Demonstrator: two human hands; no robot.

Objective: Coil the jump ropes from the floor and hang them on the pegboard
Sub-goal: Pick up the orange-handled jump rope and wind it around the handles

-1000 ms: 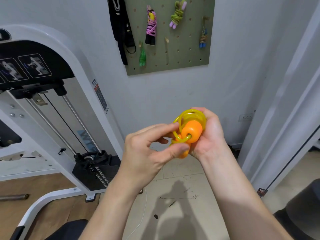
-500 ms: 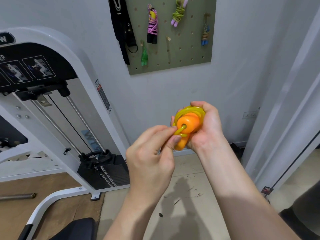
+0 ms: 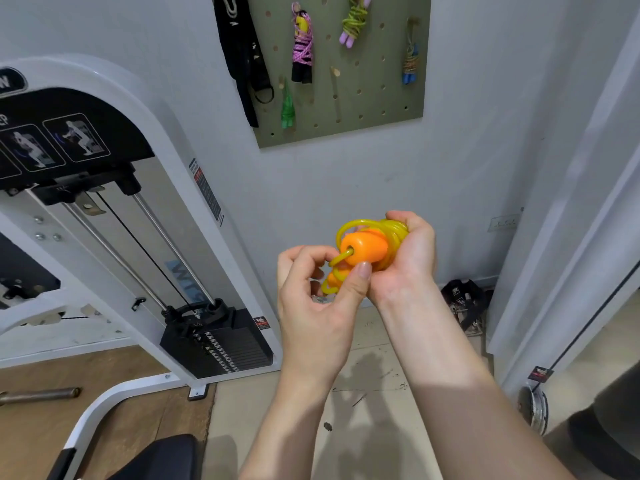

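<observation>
My right hand (image 3: 405, 261) grips a coiled yellow jump rope with orange handles (image 3: 363, 249) at chest height. My left hand (image 3: 318, 292) pinches the yellow cord where it leaves the upper handle, thumb against the handle's underside. The second orange handle sits half hidden between my fingers. On the wall above hangs the olive pegboard (image 3: 381, 109). It carries a pink rope bundle (image 3: 302, 53), a green-and-lilac bundle (image 3: 353, 20), a small blue-handled bundle (image 3: 410, 64) and a green item (image 3: 287, 109).
A white cable weight machine (image 3: 145, 216) with its black weight stack (image 3: 221, 344) fills the left. Black straps (image 3: 242, 53) hang beside the pegboard. Black gear (image 3: 464, 303) lies at the wall base. A white door frame (image 3: 571, 237) is on the right, with tiled floor (image 3: 363, 393) below.
My left hand has shifted its pinch on the cord by the upper handle, thumb now under the handle. The view has moved slightly closer to the wall.
</observation>
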